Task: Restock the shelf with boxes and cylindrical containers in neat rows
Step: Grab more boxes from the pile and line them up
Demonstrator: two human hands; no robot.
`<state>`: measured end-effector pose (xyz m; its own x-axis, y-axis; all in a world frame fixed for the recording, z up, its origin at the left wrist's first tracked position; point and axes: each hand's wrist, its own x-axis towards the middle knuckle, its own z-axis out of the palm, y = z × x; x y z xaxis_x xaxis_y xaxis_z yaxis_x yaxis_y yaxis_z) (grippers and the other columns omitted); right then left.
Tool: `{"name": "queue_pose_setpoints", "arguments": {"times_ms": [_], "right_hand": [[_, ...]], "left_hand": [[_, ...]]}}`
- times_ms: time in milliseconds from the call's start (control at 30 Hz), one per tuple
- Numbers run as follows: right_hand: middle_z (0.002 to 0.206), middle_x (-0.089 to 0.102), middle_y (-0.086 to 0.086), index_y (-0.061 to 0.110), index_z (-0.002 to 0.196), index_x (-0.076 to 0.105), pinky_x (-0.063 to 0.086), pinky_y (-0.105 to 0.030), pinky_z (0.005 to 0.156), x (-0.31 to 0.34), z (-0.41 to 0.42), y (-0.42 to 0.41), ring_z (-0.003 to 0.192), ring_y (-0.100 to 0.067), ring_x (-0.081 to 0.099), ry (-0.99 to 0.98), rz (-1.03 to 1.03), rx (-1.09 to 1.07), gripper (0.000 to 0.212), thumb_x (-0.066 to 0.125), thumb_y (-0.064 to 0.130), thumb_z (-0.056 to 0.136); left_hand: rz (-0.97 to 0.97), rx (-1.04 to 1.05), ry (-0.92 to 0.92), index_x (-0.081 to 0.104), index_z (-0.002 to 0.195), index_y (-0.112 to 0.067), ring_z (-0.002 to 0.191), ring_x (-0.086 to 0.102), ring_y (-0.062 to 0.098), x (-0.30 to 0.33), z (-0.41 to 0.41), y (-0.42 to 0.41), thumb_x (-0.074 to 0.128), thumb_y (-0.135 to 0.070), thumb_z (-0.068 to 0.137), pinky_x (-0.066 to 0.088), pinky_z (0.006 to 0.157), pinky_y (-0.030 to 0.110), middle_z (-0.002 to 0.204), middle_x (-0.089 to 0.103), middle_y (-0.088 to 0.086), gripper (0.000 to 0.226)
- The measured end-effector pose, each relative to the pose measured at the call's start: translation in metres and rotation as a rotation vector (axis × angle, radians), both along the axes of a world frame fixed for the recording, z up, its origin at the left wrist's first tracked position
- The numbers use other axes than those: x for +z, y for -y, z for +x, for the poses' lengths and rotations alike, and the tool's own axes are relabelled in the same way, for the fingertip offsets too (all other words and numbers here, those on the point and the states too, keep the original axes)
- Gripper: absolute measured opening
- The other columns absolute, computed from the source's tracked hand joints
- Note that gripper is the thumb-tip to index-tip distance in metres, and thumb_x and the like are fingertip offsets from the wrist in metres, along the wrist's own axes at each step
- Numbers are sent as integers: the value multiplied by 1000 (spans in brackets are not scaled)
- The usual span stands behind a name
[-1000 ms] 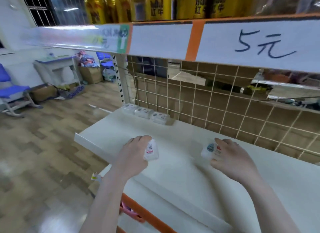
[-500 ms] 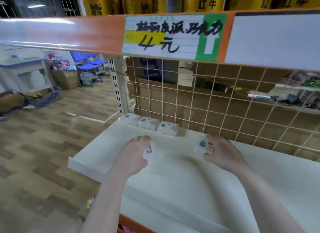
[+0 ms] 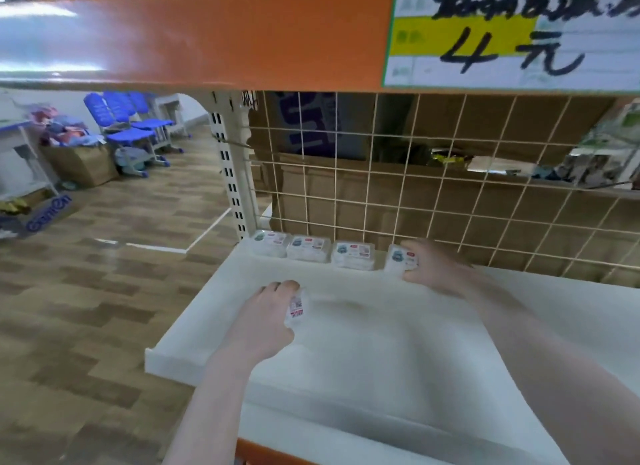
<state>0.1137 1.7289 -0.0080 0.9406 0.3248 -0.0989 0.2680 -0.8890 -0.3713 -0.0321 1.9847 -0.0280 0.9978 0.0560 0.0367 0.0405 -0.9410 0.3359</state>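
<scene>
Left hand (image 3: 266, 321) over front-left of white shelf (image 3: 381, 354), fingers curled round small box (image 3: 297, 307), label facing right. Farther back, right hand (image 3: 438, 269) grips fourth box (image 3: 400, 260) at end of row; three boxes (image 3: 313, 248) side by side against wire grid (image 3: 450, 201).

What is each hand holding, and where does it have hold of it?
The left hand grips a small white box by its left side. The right hand holds another box by its right end, at the row's end.
</scene>
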Motion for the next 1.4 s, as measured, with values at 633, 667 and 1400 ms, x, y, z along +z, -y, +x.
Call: {"name": "queue_pose_setpoints", "arguments": {"times_ms": [633,667,1400], "right_hand": [[118,59,-12,6,121,56,47,-41,91,-2,38,-30,104,-28,57,-18,-90,83,45,62,18,78],[119,59,-13,6,122,56,46,-41,91,-2,37,-30,105,-28,57,-22,-81,79,44,61,17,79],[144,37,-4,13,141,38,33,-29,101,-18,41,-16,126,-19,41,66,-30,169,60,61,21,86]], "left_hand": [[24,-4,-18,37,134,-24,112,46,21,-2,7,-26,56,-10,77,41,85,29,123,50,-1,62],[25,-7,-16,37,134,-24,111,46,21,-2,8,-26,56,-10,77,42,84,29,122,50,-1,61],[24,-8,-39,39,132,-23,110,48,22,-2,16,-19,56,-12,76,44,86,32,118,51,0,60]]}}
